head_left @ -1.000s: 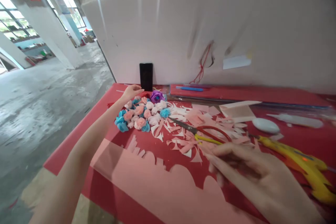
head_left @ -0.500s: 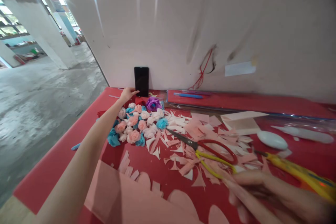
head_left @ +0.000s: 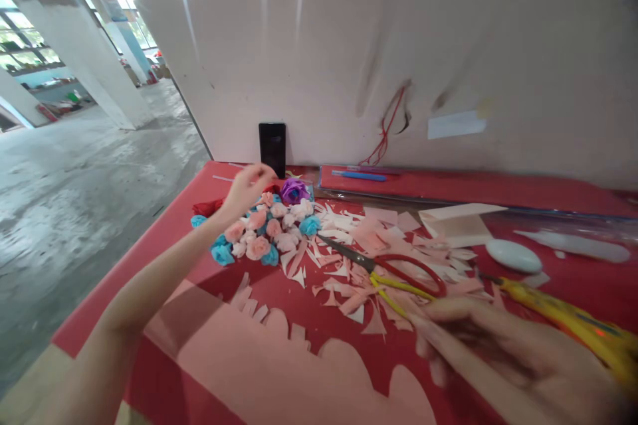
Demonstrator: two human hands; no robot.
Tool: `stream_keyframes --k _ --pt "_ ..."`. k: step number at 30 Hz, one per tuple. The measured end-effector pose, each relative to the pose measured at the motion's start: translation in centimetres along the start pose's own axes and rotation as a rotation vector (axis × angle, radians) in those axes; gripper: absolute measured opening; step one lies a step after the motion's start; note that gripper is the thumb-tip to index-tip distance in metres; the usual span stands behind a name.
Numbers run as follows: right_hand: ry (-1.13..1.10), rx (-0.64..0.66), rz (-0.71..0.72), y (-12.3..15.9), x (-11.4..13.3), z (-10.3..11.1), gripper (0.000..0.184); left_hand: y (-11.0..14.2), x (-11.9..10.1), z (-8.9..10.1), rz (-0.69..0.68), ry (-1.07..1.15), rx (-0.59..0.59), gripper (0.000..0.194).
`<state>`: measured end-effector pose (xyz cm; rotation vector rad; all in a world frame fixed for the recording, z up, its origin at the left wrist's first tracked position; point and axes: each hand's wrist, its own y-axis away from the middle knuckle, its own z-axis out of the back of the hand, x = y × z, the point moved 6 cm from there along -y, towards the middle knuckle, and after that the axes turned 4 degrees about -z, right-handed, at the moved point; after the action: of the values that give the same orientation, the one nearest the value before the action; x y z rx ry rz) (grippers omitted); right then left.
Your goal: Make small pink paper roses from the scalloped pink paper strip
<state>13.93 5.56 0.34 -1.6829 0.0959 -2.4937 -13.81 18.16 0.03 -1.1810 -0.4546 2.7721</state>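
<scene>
My left hand [head_left: 249,189] is above the far edge of a cluster of paper flowers [head_left: 258,247], close to the black phone [head_left: 272,149] leaning on the white panel. Its fingers are loosely bent and apart, with nothing visible in them. In the foreground my right hand [head_left: 488,339] has thumb and fingers pressed together; whatever they pinch, if anything, cannot be made out. It partly covers the handles of the scissors [head_left: 356,257], which have one red and one yellow loop and lie on paper scraps. A purple flower [head_left: 294,191] sits beside the phone.
Pink and white scraps [head_left: 369,236] spread over the red tabletop [head_left: 294,289]. Scalloped pink paper [head_left: 279,362] lies in front. At right are a white oval object [head_left: 513,255] and a yellow tool [head_left: 553,309]. A blue pen [head_left: 359,175] rests near the white panel [head_left: 323,80].
My left hand has drawn back from the phone's lower edge, and its fingers are more bent. The phone's screen now shows a faint mark. The camera view has shifted slightly.
</scene>
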Motion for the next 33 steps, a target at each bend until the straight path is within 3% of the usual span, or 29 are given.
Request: stream_keyframes --k 3,5,8,12,17,23,33 --pt "-0.107 0.082 -0.124 0.5 0.6 -0.9 0.021 7.6 -5.8 -2.3 -0.205 0.14 0.256 0.013" --pt "-0.176 0.132 -0.169 1.1 1.1 -1.5 0.018 11.8 -9.4 -3.4 -0.404 0.365 0.419 0.013" --pt "-0.243 0.213 -0.199 2.1 1.6 -2.3 0.014 14.6 -11.7 -3.2 -0.469 0.515 0.396 0.01" --pt "-0.205 0.242 -0.108 2.9 2.4 -2.4 0.016 15.2 -12.9 -2.3 -0.51 0.527 0.275 0.004" --pt "-0.188 0.286 -0.075 3.5 2.7 -2.6 0.02 15.3 -13.4 -1.2 -0.516 0.355 0.149 0.015" --pt "-0.224 0.293 -0.119 3.7 2.3 -2.9 0.023 15.3 -13.6 -1.3 -0.536 0.367 0.213 0.011" --pt "-0.146 0.307 -0.103 3.7 2.4 -3.1 0.02 15.0 -13.2 -1.8 -0.425 0.508 0.306 0.005"
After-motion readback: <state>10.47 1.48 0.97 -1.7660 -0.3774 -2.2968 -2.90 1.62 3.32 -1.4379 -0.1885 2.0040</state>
